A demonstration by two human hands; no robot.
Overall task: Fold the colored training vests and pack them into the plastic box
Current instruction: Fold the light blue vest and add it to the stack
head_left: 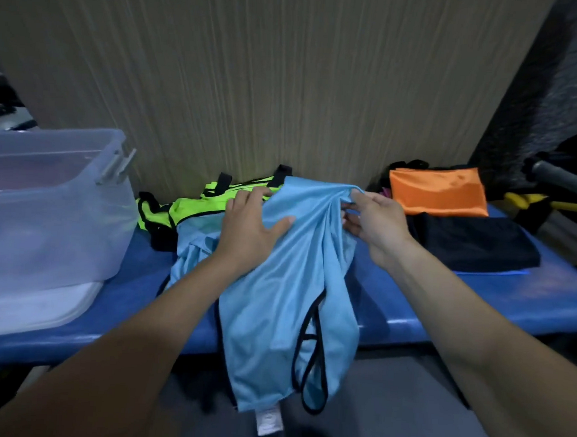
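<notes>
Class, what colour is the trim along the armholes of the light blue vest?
Black, on the light blue vest, in the head view.

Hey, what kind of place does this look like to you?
Probably a sports changing or kit room. A long blue bench stands against a wood-grain wall panel, with light blue, neon green and orange training vests on it beside a clear plastic box.

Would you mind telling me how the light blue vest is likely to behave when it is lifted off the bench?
The light blue vest will probably flop: it already drapes over the bench edge in loose folds. It looks thin and light, bunching where the right hand pinches it. Its sheen suggests it may slide under the left hand.
</notes>
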